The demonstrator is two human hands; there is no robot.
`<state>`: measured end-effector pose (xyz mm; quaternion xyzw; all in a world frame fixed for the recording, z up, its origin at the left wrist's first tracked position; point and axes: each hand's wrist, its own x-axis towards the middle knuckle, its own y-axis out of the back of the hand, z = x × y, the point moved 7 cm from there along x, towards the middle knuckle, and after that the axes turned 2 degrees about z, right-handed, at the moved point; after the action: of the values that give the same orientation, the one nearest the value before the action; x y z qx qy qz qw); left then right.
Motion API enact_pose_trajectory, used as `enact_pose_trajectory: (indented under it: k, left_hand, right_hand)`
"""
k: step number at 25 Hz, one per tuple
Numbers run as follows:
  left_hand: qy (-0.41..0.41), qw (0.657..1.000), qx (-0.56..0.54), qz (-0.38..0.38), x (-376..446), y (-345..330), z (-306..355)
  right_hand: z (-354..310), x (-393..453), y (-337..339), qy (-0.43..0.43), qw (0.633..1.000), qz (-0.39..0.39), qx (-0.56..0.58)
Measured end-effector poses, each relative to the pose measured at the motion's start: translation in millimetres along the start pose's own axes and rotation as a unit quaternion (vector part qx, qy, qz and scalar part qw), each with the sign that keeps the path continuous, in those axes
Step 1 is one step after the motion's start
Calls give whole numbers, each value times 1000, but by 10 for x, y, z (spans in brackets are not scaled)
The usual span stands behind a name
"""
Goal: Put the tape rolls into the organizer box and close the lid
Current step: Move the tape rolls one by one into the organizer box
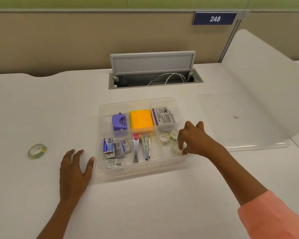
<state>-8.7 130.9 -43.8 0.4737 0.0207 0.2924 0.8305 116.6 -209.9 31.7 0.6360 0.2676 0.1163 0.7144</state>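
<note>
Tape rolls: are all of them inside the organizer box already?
No, one tape roll lies on the table, left of the organizer box and beyond the left hand.

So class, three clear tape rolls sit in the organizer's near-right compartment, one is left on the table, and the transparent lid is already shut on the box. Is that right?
Not quite. The head view shows the transparent lid lying flat on the white table to the right of the clear plastic organizer box, which is open. Three clear tape rolls are in the near-right compartment; one tape roll remains on the table.
</note>
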Motion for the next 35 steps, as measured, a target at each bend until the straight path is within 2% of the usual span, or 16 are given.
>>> enact_pose_trajectory:
  k: [4,8,13,17,19,23,27,31,35]
  left_hand:
    - [1,1000,3,-3,2,1,11]
    - [-1,1000,2,-1,9,6,4]
    - [-1,1000,5,4,6,10,2]
    - [-5,1000,4,1,11,3,-1]
    - [-7,1000,5,0,9,2,-4]
    - [-3,1000,3,4,-4,19,15]
    - [14,1000,-8,-18,-18,14,22]
    - [7,999,-1,-50,-8,21,-42]
    - [-40,997,32,-61,-10,118,-133]
  right_hand:
    - [7,0,-17,4,1000,-8,-2]
    - [3,34,14,-16,999,17,27]
    - [-114,19,-70,-1,999,-16,-46]
    - [-134,71,-35,-15,998,-9,-62]
    - [-147,98,5,-15,999,0,-36]
    - [-279,141,246,-3,994,49,97]
    - [-733,298,539,74,974,81,197]
    - [-1274,539,597,129,968,62,204]
    - [-1746,759,504,168,964,42,201]
